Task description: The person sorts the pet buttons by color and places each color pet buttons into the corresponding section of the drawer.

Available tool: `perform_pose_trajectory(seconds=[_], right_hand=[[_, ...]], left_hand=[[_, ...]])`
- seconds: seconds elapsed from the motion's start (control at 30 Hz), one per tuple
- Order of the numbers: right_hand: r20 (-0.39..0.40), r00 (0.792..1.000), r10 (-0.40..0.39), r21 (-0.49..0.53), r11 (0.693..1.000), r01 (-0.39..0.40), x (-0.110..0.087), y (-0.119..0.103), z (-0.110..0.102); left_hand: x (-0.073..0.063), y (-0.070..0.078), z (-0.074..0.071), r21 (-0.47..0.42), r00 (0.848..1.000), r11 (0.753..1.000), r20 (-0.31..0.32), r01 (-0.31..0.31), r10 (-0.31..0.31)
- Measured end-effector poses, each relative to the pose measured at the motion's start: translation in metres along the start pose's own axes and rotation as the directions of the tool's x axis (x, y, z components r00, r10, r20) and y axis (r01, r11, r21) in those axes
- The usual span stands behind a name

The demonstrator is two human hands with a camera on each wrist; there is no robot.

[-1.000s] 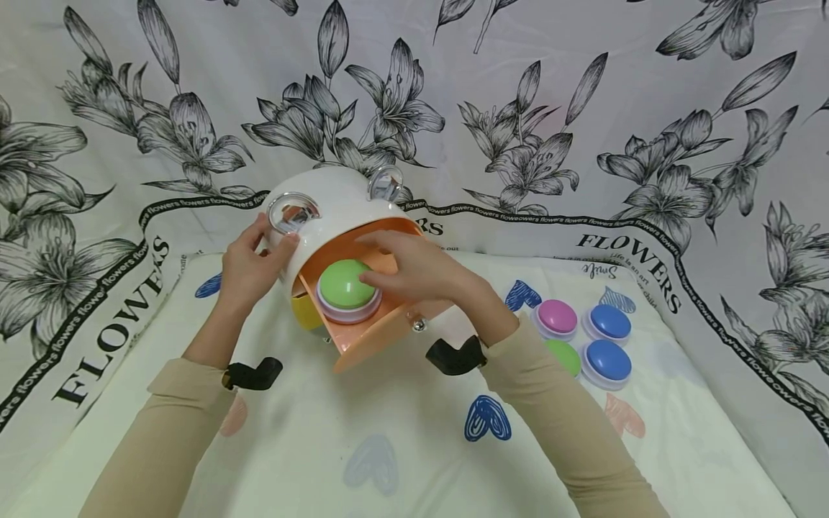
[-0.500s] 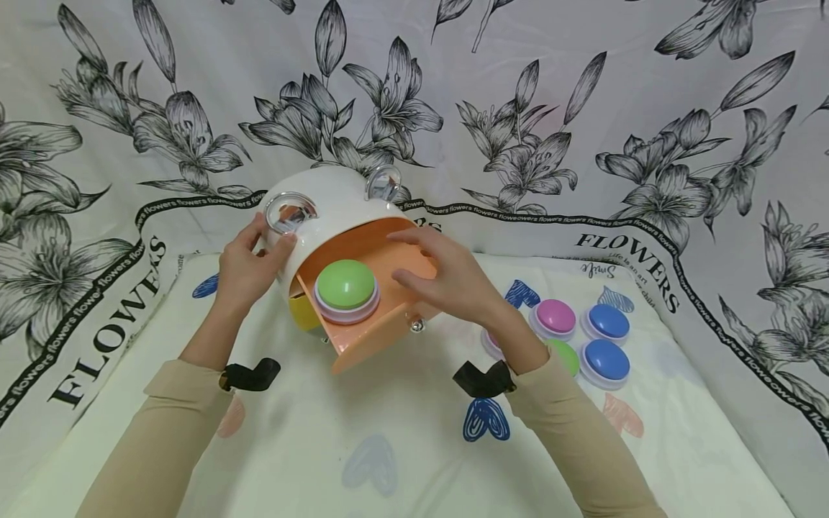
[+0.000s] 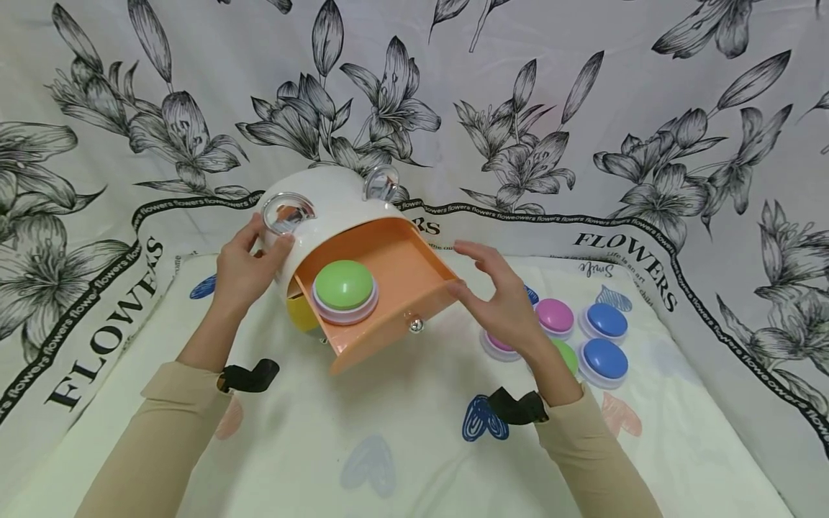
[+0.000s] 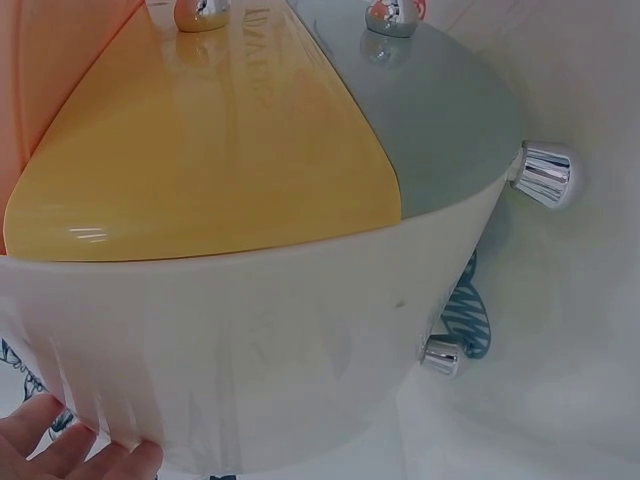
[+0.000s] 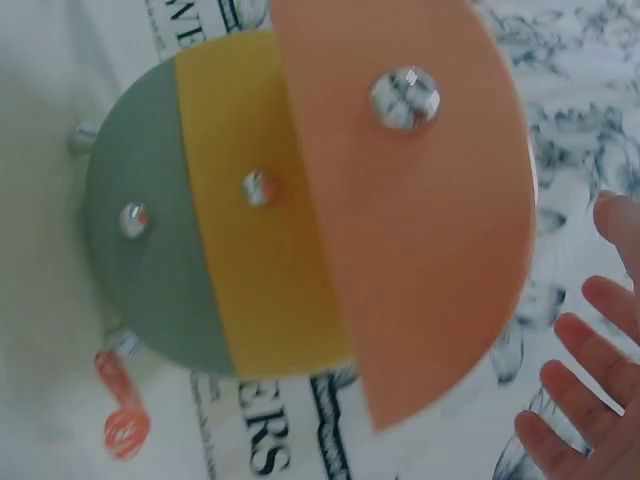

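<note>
A white rounded drawer box (image 3: 333,194) with clear ring ears stands at the back, its orange top drawer (image 3: 401,262) pulled out. In that drawer sits a round green push button (image 3: 344,284) on a pale lilac base. My left hand (image 3: 246,270) holds the box's left side, thumb on the front of the shell below one ear; its fingertips (image 4: 145,460) press the shell in the left wrist view. My right hand (image 3: 501,306) is empty, fingers spread, its thumb tip right at the drawer's right corner. The yellow drawer (image 5: 265,270) and grey-green drawer (image 5: 145,270) are pushed in.
To the right on the pale heart-print cloth (image 3: 414,446) stand more round buttons: a pink button (image 3: 554,314), a blue button (image 3: 606,319), another blue button (image 3: 605,357), and a green button (image 3: 567,355) partly behind my right forearm. A flower-print curtain (image 3: 518,129) hangs behind.
My right hand has moved out of the orange drawer, away from the green button, to the drawer's right corner. The button stays in the drawer. The left hand keeps its hold on the box.
</note>
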State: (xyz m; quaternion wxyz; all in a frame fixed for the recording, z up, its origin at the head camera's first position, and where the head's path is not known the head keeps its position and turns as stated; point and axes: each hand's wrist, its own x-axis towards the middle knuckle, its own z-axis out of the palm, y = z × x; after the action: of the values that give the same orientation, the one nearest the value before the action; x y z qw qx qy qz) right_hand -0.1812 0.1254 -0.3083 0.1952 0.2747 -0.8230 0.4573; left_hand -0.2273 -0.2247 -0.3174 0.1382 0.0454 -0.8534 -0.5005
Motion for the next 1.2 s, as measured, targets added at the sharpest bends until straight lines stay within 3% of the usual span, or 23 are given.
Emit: perform_pose_trajectory(seconds=[0.17, 0.4, 0.7, 0.87, 1.2], right_hand=[[-0.062, 0.985, 0.16, 0.008, 0.987, -0.16, -0.025, 0.006, -0.016], [-0.093, 0.932, 0.351, -0.03, 0.935, -0.355, -0.065, 0.068, -0.03], [-0.163, 0.878, 0.45, -0.051, 0.885, -0.462, -0.102, 0.103, -0.045], [-0.184, 0.84, 0.511, -0.092, 0.841, -0.533, -0.117, 0.117, -0.048], [-0.139, 0.795, 0.59, -0.202, 0.77, -0.606, -0.14, 0.134, -0.051]], left_hand=[[0.001, 0.0, 0.001, -0.002, 1.0, 1.0, -0.002, -0.008, 0.008], [0.0, 0.001, 0.0, 0.007, 1.0, 1.0, 0.004, 0.007, -0.007], [0.0, 0.001, -0.001, 0.008, 1.0, 1.0, 0.005, 0.009, -0.009], [0.0, 0.0, -0.001, -0.001, 1.0, 1.0, -0.001, 0.005, -0.005], [0.001, 0.0, 0.0, 0.004, 1.0, 1.0, -0.004, 0.004, -0.004]])
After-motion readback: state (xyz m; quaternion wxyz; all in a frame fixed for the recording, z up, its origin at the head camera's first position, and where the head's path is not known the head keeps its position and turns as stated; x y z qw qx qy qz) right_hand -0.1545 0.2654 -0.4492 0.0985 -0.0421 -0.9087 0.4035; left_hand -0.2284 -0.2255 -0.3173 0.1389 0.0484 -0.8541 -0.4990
